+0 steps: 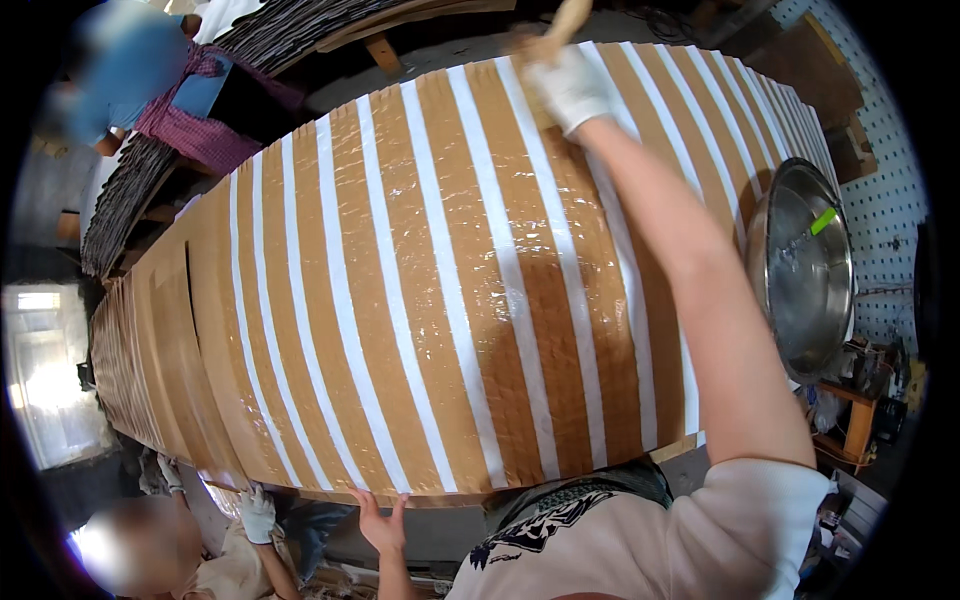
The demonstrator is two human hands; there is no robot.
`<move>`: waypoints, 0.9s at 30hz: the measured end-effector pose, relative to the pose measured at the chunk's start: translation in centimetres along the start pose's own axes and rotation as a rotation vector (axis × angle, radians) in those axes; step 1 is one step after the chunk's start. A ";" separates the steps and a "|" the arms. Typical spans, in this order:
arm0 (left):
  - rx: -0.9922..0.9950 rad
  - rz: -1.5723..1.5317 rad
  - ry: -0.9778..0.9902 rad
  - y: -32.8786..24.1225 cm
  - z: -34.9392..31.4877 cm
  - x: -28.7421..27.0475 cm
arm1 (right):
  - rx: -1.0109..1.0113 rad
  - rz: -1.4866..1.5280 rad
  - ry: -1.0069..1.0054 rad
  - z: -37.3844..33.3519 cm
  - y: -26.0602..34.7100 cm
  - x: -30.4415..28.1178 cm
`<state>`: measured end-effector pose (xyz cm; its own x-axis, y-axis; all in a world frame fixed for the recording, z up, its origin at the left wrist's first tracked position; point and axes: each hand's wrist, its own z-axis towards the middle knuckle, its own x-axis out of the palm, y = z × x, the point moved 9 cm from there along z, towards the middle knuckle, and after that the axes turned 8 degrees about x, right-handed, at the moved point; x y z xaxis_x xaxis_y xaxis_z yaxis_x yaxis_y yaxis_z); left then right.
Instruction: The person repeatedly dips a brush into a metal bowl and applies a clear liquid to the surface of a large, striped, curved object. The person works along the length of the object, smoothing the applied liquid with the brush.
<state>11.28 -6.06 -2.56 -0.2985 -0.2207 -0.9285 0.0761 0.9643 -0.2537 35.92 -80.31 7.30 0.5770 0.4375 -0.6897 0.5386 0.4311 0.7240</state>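
Observation:
My right hand (572,90), in a white glove, is stretched to the far edge of the long table. It grips a brush by its wooden handle (568,22); the brush head is blurred by motion. Under my right arm lie brown paper sheets (400,300) in overlapping rows, alternating with white strips (430,200). Their middle part is wet and glossy. My left hand (380,522) is bare, with its fingers apart, touching the near edge of the sheets.
On the right end of the table stands a round metal basin (800,290) of cloudy liquid, with a green object (823,221) in it. One person (200,90) is at the far left; another's gloved hand (258,515) touches the near left edge. Stacked dark sheets (290,35) lie behind.

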 end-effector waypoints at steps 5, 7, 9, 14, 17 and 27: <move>-0.040 -0.003 0.041 -1.1 0.5 -1.0 | -0.265 -0.134 0.762 -21.6 9.7 10.5; -0.039 -0.016 0.025 -0.7 0.4 -1.4 | -0.308 -0.116 0.820 -24.5 9.4 10.6; -0.010 -0.027 0.004 -0.2 0.5 -1.1 | -0.203 -0.080 0.487 -21.0 4.4 7.7; -0.007 0.005 -0.024 0.1 -0.5 -1.8 | 0.150 0.179 0.134 -10.1 -8.6 -7.1; -0.036 -0.068 -0.022 1.5 -0.2 0.3 | -0.007 -0.327 -0.087 -9.0 -5.4 -5.5; 0.046 0.047 -0.060 1.6 -0.2 1.1 | -0.858 -0.352 0.211 -39.1 1.9 3.6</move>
<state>10.89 -4.75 -3.97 -0.2364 -0.1852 -0.9538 0.1327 0.9663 -0.2205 15.00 -47.04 5.64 0.2999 0.2694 -0.9151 -0.0224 0.9610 0.2755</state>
